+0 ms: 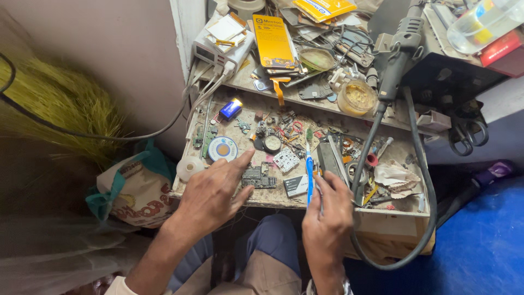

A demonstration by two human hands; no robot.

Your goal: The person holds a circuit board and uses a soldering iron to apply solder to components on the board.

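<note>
My left hand [213, 191] hovers over the cluttered work shelf [273, 199] with fingers spread, its index finger pointing toward a small circuit board [260, 177] and holding nothing. My right hand [327, 213] grips a blue and white toothbrush [309, 170], bristle end pointing away from me, just right of the circuit board. A small white and black card [295, 186] lies between the board and the toothbrush.
A round solder spool [222, 148], a blue battery [231, 108], loose phone parts and a yellow package [272, 39] crowd the shelves. A grey hot-air handle [401, 52] with a thick black hose [423, 180] hangs at right. A sack [134, 191] and broom bristles [60, 104] sit left.
</note>
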